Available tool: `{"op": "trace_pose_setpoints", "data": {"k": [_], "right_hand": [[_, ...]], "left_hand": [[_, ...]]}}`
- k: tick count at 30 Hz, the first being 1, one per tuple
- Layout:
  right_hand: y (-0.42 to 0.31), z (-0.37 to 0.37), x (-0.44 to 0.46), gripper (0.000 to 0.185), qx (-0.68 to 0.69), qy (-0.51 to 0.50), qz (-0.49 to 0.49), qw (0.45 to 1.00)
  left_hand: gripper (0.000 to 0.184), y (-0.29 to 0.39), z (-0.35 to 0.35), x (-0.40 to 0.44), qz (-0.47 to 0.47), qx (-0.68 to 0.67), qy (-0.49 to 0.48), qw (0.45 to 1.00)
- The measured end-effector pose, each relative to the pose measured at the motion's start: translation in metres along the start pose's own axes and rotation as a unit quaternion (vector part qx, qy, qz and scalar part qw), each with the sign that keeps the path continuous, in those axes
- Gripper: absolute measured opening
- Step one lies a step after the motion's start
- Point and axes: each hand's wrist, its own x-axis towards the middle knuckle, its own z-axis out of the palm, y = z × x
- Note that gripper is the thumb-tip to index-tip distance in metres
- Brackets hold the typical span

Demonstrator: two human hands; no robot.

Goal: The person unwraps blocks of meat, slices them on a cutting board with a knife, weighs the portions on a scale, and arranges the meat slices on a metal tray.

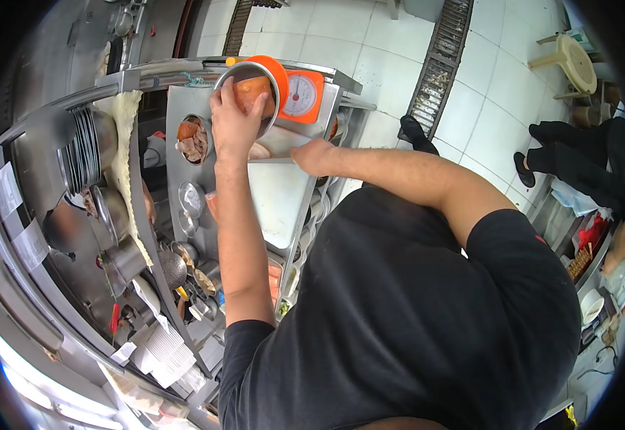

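Observation:
My left hand [235, 122] reaches into a round metal bowl [274, 118], its fingers and thumb around an orange-brown piece of roasted meat [253, 92]. The bowl is tilted against an orange weighing scale [301, 96] with a round white dial. My right hand [314, 157] is closed at the counter's front edge. From it a broad flat grey surface, which looks like a cleaver blade [283, 141], extends left; the handle is hidden in my fist. Beside the blade lies a pale pinkish piece of meat [258, 151]. Below it is a white cutting board [275, 193].
Left of my left hand stands a metal container of meat pieces [193, 140]. Stacked plates [81, 150], a perforated ladle [172, 268] and papers [163, 355] crowd the left side. A stool [574, 64] and another person's legs [578, 161] are at right, beyond a floor drain [441, 68].

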Motion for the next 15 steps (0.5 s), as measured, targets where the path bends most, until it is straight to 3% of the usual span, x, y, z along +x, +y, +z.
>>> {"op": "trace_pose_setpoints", "data": {"k": [5,8,11,15], "right_hand": [[0.0,-0.001,0.001,0.034,-0.01,-0.011,0.001,1.0],[0.0,-0.003,0.0,0.034,-0.009,-0.006,0.002,1.0],[0.0,-0.004,-0.001,0.033,-0.013,-0.007,-0.003,1.0],[0.007,0.005,0.005,0.032,-0.006,0.03,-0.034,0.999]], "left_hand": [[0.082,0.009,-0.033,0.001,0.003,0.017,-0.046,0.999],[0.085,0.002,-0.046,0.009,0.08,0.0,-0.076,0.994],[0.093,0.008,-0.054,0.019,0.141,0.038,-0.142,0.979],[0.093,0.004,-0.034,0.03,0.152,0.151,-0.182,0.96]]}}
